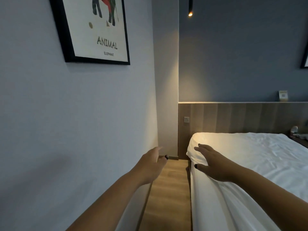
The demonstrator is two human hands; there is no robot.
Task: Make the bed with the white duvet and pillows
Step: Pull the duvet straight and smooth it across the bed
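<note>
A bed [260, 157] covered in wrinkled white fabric fills the right half of the view, its near corner lit by warm light. My right hand [211, 162] reaches out over the bed's left edge with fingers spread and straight, close to or touching the white fabric. In the narrow gap beside the bed, my left hand [153, 162] is stretched forward over the floor, fingers relaxed and holding nothing. No pillow is in view.
A grey wall [66, 130] with a framed elephant poster [98, 29] runs close along the left. A strip of wooden floor [168, 189] lies between wall and bed. The wooden headboard panel [241, 117] carries a switch [186, 119]; a nightstand [298, 136] with small items is at far right.
</note>
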